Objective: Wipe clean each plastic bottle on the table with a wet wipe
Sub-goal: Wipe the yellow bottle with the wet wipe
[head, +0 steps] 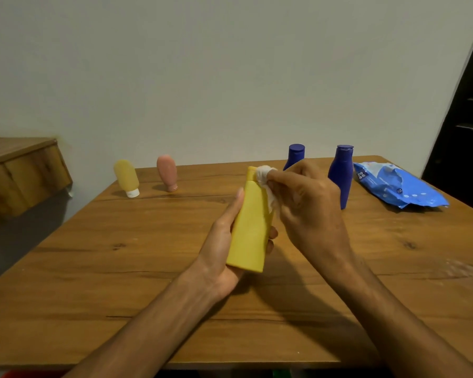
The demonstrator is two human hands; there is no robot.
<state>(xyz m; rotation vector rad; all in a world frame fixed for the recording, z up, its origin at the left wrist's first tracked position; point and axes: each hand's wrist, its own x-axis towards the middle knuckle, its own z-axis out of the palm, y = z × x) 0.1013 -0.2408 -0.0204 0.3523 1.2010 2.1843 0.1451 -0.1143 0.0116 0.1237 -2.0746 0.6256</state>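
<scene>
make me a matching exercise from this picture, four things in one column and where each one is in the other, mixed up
Things:
1. bright yellow bottle
2. pink bottle
3. wet wipe
4. wipe pack

Places:
A. lies at the far right of the table
B. held in the left hand
C. stands cap down at the far left of the table
D. pinched in the right hand

Pairs: 1-B, 2-C, 3-D, 4-A
</scene>
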